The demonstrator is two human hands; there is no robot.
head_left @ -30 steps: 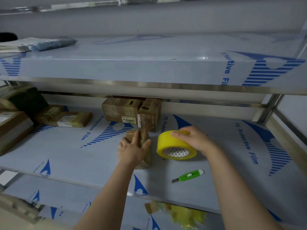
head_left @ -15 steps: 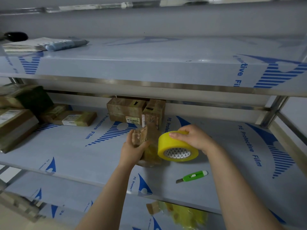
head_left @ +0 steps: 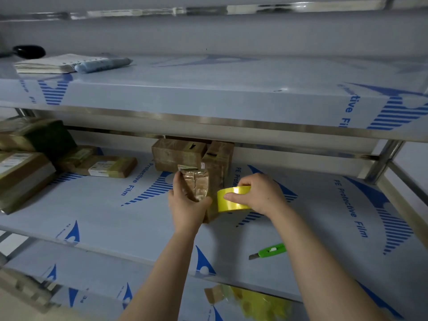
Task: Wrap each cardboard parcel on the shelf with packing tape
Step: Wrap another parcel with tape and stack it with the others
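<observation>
A small cardboard parcel [head_left: 196, 184], glossy with tape, stands tilted up on the middle shelf [head_left: 92, 216]. My left hand [head_left: 185, 205] grips its left side and lower edge. Right beside it, my right hand [head_left: 259, 195] holds a roll of yellow packing tape [head_left: 231, 200] on edge, thumb on the roll's face, the roll touching the parcel's right side. Two more cardboard parcels [head_left: 178, 155] sit together just behind, at the back of the shelf.
A green utility knife [head_left: 269, 250] lies near the shelf's front edge on the right. Several parcels [head_left: 108, 166] are stacked at the left [head_left: 20, 167]. The upper shelf holds papers [head_left: 55, 63] and a blue packet [head_left: 102, 64]. Yellow scraps [head_left: 254, 302] lie on the shelf below.
My left hand has lifted and turned the small parcel up on end. My right hand has tipped the tape roll from lying flat to on edge and brought it against the parcel.
</observation>
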